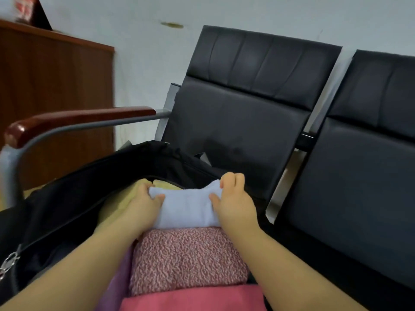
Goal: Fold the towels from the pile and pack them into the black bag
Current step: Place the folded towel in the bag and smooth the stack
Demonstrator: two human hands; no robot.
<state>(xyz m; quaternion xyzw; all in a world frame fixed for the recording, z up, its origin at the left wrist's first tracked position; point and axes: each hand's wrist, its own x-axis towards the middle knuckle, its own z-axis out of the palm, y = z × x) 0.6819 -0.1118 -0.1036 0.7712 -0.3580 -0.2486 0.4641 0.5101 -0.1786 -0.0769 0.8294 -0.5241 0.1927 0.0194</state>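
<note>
A folded light blue towel (187, 207) lies in the open black bag (94, 182) on a bench seat. My left hand (143, 204) grips the towel's left end and my right hand (233, 203) pinches its right end, fingers curled over the far corner. Under it a yellow towel (112, 212) fills the bag's far left part. Nearer to me lie a speckled pink towel (188, 259), a plain pink towel (193, 298) and a purple towel (114, 286). The bag's flap stands up on the left.
The bag sits on a black padded bench (247, 122) with a red-brown wooden armrest (74, 121) on the left. A second black seat (363, 176) is on the right. A brown wooden cabinet (51, 86) stands behind left, against a pale wall.
</note>
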